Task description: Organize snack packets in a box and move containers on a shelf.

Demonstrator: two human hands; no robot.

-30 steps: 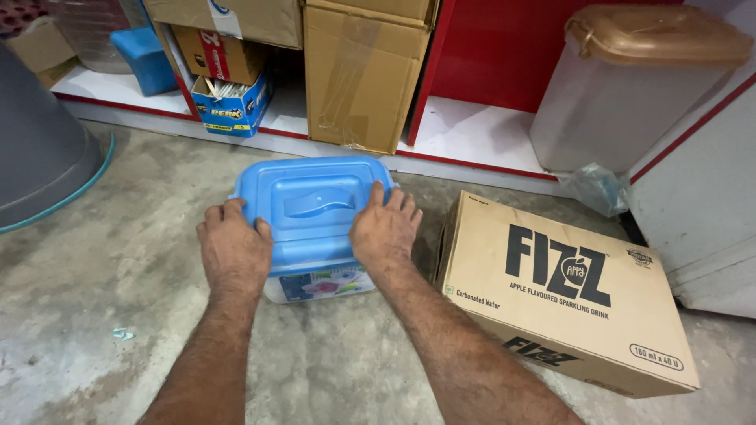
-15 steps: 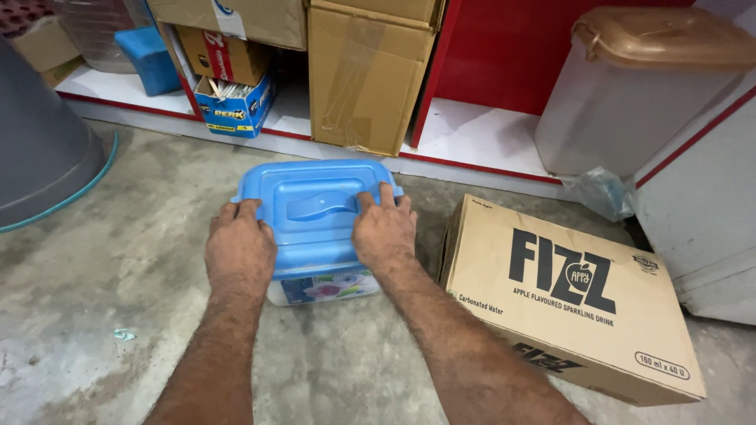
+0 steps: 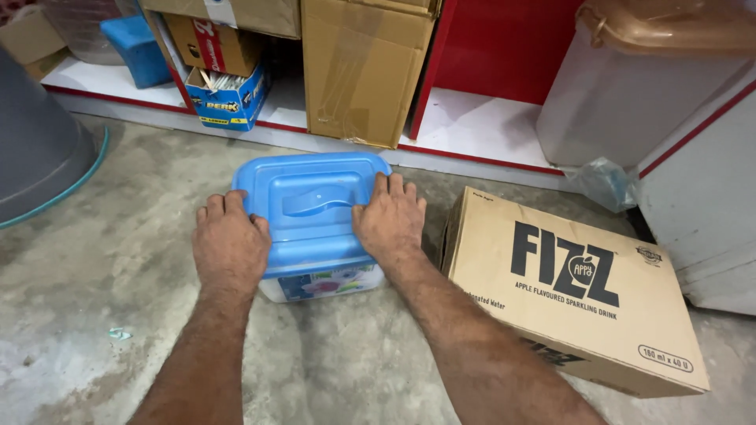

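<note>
A white plastic container with a blue lid (image 3: 313, 197) stands on the concrete floor in front of me. The lid has a moulded handle across its top. My left hand (image 3: 230, 244) lies palm down on the lid's near left corner, fingers spread over the edge. My right hand (image 3: 391, 220) presses flat on the lid's right edge, fingers pointing away from me. Both hands rest on the lid without wrapping around it. A flowered label shows on the container's near side below the lid.
A brown cardboard drinks carton (image 3: 575, 291) lies on the floor just right of the container. Behind are low white shelves with cardboard boxes (image 3: 364, 67), a small blue box (image 3: 228, 98) and a blue tub (image 3: 138, 47). A grey bin (image 3: 35, 149) stands left, a large lidded bin (image 3: 630, 86) right.
The view has shifted slightly. My hands stay on the lid, both a little nearer its near edge than before.
</note>
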